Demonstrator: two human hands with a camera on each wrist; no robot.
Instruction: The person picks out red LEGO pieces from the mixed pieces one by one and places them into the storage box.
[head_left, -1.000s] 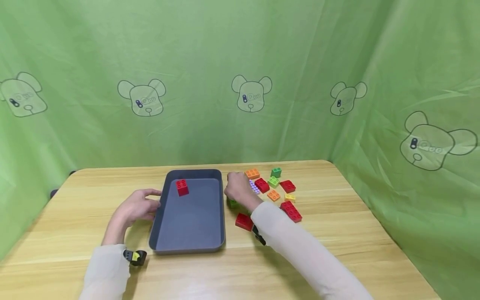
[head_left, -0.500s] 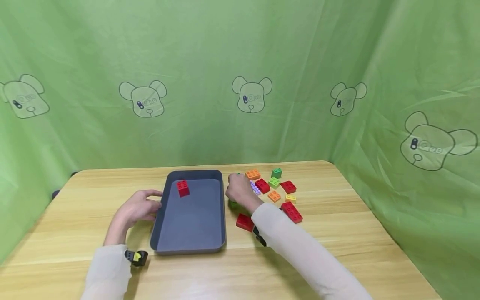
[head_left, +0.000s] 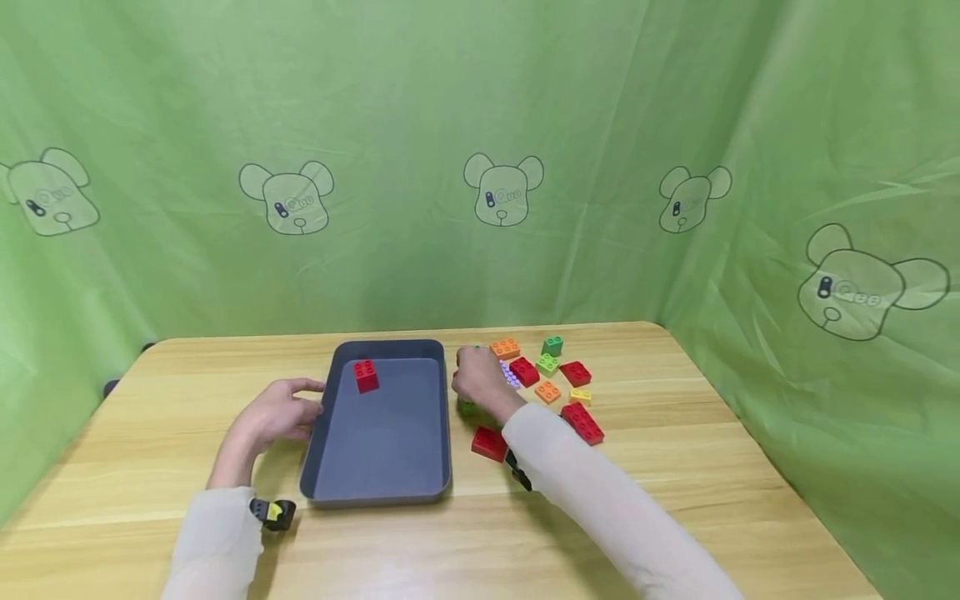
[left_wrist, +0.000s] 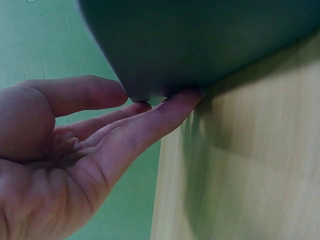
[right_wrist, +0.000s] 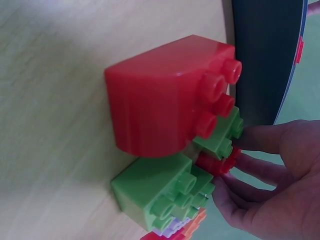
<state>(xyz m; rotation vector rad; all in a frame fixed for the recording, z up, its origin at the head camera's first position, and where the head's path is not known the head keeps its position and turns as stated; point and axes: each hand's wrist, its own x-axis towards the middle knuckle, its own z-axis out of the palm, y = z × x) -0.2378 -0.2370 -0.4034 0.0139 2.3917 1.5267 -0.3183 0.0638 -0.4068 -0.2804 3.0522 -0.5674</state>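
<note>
My left hand touches the left wall of a dark grey tray; its extended fingers meet that wall in the left wrist view. A red toy brick lies inside the tray. Right of the tray, the fingers of my right hand are bent round a small red toy brick, with a green brick against the thumb side. The hand hides part of the contact. A larger green brick and a big rounded red brick stand closer to the right wrist camera.
Several loose bricks lie right of my right hand, among them an orange brick, a purple brick, a yellow brick and a long red brick. A green curtain encloses the wooden table.
Both hands keep nearly the same places, as do the tray and the loose bricks. A bit of green now shows just beyond my right hand; the head view has shifted slightly.
</note>
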